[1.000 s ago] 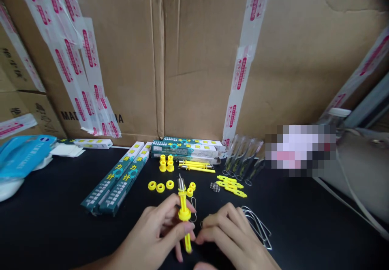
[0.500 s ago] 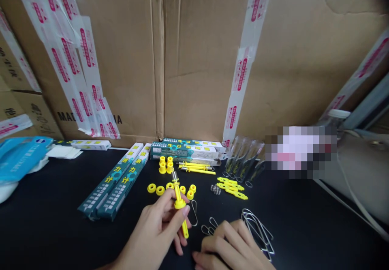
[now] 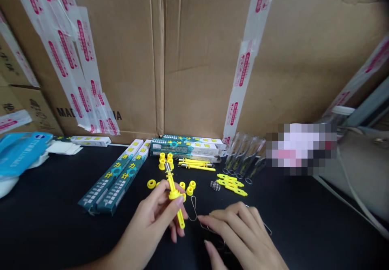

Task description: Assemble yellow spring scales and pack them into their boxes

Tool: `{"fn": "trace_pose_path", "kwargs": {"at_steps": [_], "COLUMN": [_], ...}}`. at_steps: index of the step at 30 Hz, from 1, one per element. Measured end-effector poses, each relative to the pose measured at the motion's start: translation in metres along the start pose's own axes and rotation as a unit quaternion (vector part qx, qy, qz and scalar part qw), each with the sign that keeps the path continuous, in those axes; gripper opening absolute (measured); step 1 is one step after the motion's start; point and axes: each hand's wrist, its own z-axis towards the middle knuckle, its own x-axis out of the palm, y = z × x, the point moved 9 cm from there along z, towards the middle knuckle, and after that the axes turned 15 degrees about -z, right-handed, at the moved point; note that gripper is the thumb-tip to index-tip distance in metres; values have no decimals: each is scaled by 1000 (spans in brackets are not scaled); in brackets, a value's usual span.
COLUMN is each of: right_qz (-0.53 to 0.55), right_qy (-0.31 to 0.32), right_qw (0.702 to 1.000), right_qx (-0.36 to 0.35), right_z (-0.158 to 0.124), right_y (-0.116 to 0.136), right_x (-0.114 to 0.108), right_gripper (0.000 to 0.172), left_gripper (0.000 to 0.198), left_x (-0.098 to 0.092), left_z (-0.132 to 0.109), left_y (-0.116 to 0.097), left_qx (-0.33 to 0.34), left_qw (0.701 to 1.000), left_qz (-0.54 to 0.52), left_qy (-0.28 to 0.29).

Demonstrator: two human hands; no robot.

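My left hand (image 3: 158,215) is closed around a yellow plastic spring-scale rod (image 3: 172,185), which leans with its metal spring end upward. A yellow collar sits round the rod near my thumb. Just right of those fingers, a bent wire hook (image 3: 193,211) lies on the black table. My right hand (image 3: 240,231) is palm down over more wire hooks (image 3: 208,227), its thumb apart from its fingers, and partly covers them. Yellow caps and rings (image 3: 190,189) lie beyond my left hand. Flat yellow pieces (image 3: 231,184) and small clear pieces (image 3: 215,186) lie beyond my right hand.
Two green-and-white boxes (image 3: 117,176) lie at the left, and more boxes (image 3: 185,148) are stacked against the cardboard wall (image 3: 194,59). Clear tubes (image 3: 244,156) stand beyond yellow rods (image 3: 197,166). A blue packet (image 3: 21,154) is far left; a cable (image 3: 343,205) runs at right.
My right hand has moved up toward the small wire hooks, and its thumb has spread from the fingers. My left hand has shifted slightly left and up with the rod.
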Motion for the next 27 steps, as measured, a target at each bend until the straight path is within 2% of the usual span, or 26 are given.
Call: {"fn": "trace_pose_path", "kwargs": {"at_steps": [2,4,6,10,12,14,20,27], "right_qz": [-29,-48,-45,2,26,37,11,52], "right_qy": [16,38,41,-11,-34,-31,-47,-81], "right_qw": [999,998,998,999,997,996,998,995], "right_qx": [0,-7,-16,-52,-67,-76,-43,-38], "right_z": [-1,-1,1,4,4,4,5,3], "right_y": [0,2,6,18,21,22,16,16], "right_x": [7,16,19,7,-1,-3,3,2], "right_gripper": [47,47,38,12,16,18,35,27], "left_gripper": [58,58,59,60,60,60,61,63], "left_x": [-2,-2,-2,-2,-2,-2,-2,-1], "left_z": [2,3,3,1,1,1,-1,-1], "left_y": [-2,-2,-2,0,1,1,4,4], "left_qx": [8,10,8,1,-2,-2,1,-2], "left_qw": [1000,1000,1000,1000,1000,1000,1000,1000], "left_qz": [-6,-8,-7,0,4,6,14,0], "left_qy": [-9,-12,-11,-10,-8,-4,2,6]}}
